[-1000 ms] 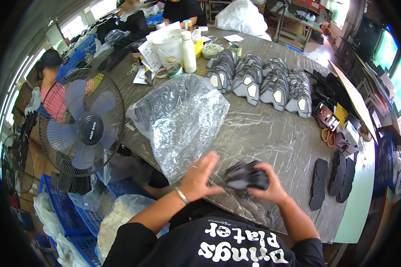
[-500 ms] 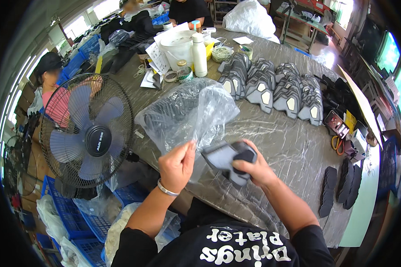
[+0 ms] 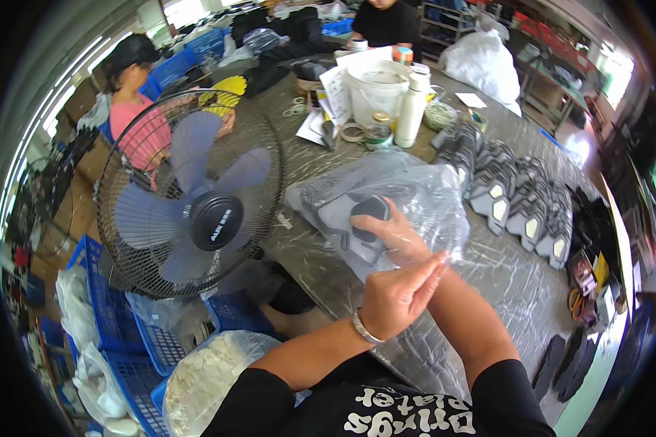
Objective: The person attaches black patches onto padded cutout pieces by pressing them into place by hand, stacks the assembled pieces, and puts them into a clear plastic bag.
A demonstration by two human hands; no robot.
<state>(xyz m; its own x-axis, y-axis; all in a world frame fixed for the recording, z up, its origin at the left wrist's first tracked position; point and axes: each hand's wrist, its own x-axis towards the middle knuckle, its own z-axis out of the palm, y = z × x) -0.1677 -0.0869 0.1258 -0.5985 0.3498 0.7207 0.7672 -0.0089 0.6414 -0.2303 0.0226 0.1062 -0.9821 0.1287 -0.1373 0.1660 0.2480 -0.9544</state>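
Note:
A clear plastic bag (image 3: 434, 193) lies on the table before me, with dark layered pieces faintly visible through it. My right hand (image 3: 401, 233) reaches inside the bag, thumb and fingers closed on grey and black shaped pieces (image 3: 335, 218); how many it holds I cannot tell. Film partly covers that hand. My left hand (image 3: 397, 302), with a silver bangle at the wrist, crosses over my right forearm. Its fingers are pressed together at the bag's edge near the mouth.
Left of the bag stands a caged fan (image 3: 215, 218). Behind it are a white bucket (image 3: 372, 98), a pale bottle (image 3: 411, 113) and tape rolls. Rows of grey-black pieces (image 3: 492, 193) line the right. Blue crates (image 3: 109, 320) stand lower left. Two people work across the table.
My right hand has moved left and forward, carrying the grey and black pieces into the bag. The left hand has shifted right, over the right forearm. My view has turned left.

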